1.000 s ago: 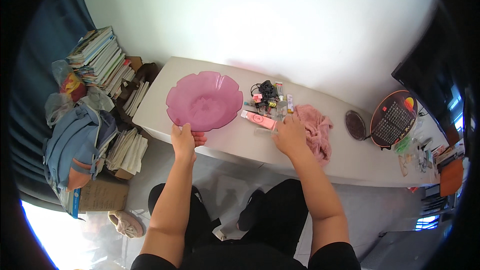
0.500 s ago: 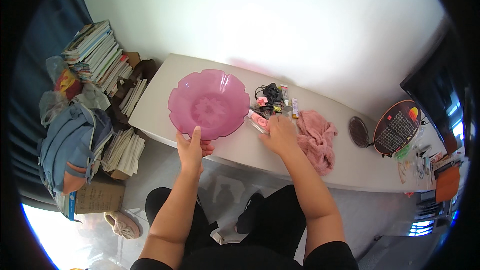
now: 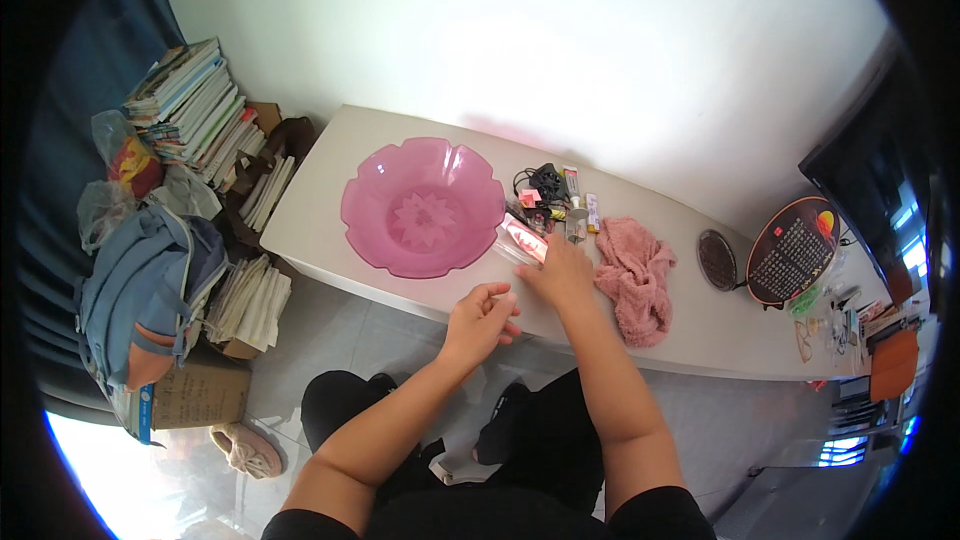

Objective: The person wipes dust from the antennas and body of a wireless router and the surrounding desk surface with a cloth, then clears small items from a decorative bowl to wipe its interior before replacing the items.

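A translucent pink bowl (image 3: 424, 215) with a scalloped rim and a flower pattern in its base sits on the left part of the long pale cabinet top. Just in front of the bowl, over the cabinet's front edge, my left hand (image 3: 480, 322) is empty, its fingers loosely bent and apart. My right hand (image 3: 560, 275) has its fingers closed at the right end of a small pink-and-clear package (image 3: 525, 239) beside the bowl; the fingertips are partly hidden. A crumpled pink fluffy towel (image 3: 637, 280) lies right of that hand.
Behind the right hand are a black cable bundle (image 3: 545, 180) and small tubes (image 3: 571, 183). A round fan-shaped board (image 3: 792, 252) and a dark oval object (image 3: 716, 260) stand farther right, near a screen (image 3: 880, 170). Book stacks (image 3: 190, 105) and a blue backpack (image 3: 140, 290) are at left.
My left hand has let go of the bowl's near rim and moved right, toward my right hand. The bowl has shifted slightly right. The pink-and-clear package is tilted differently.
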{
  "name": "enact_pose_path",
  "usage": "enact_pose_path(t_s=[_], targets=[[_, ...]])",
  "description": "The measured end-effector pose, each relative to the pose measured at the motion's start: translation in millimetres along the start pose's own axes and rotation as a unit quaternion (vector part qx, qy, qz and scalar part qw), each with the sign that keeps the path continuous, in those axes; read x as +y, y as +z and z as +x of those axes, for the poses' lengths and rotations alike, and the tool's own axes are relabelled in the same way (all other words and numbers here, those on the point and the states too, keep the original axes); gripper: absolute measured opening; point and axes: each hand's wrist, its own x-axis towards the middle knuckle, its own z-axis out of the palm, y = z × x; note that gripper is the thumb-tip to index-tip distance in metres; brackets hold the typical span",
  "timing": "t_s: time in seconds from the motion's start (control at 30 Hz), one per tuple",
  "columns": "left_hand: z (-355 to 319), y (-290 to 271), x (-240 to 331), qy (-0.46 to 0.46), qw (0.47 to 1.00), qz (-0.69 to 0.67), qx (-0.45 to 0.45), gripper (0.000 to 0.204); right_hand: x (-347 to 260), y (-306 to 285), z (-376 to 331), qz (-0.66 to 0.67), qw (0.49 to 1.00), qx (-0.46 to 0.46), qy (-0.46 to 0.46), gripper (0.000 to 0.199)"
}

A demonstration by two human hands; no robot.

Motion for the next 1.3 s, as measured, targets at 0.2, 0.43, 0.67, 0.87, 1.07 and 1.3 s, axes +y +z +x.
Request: enact_pose_path(t_s=[0.2,0.43,0.67,0.87,1.07,1.3], targets=[[25.1,3.7,-7.8,0.012,0.999,0.016,0.037,0.049,4.1,20.2,-7.4,-0.019,0.998,0.056,-0.028,0.041],[20.5,-1.9,3.7,0.123,0.992,0.019,0.015,0.043,-7.2,-24.2,-11.8,0.209,0.966,0.148,-0.033,0.032],[30.2,-39.4,17.2,0.355,0.914,0.003,0.197,0.042,-105.2,-2.4,29.5,0.12,0.983,0.062,-0.126,0.029],[16.7,-52.1,46.4,0.196,0.948,-0.192,0.162,0.055,-114.6,8.7,46.6,0.027,0.99,-0.029,-0.137,0.031],[10.7,-59.4,52.2,0.187,0.956,-0.19,0.123,0.051,-41.6,-26.1,81.1,0.142,0.98,0.138,-0.011,0.028],[10.6,-61.0,53.9,0.182,0.959,-0.189,0.103,0.049,40.1,6.1,130.3,0.042,0.994,0.083,0.062,0.05]])
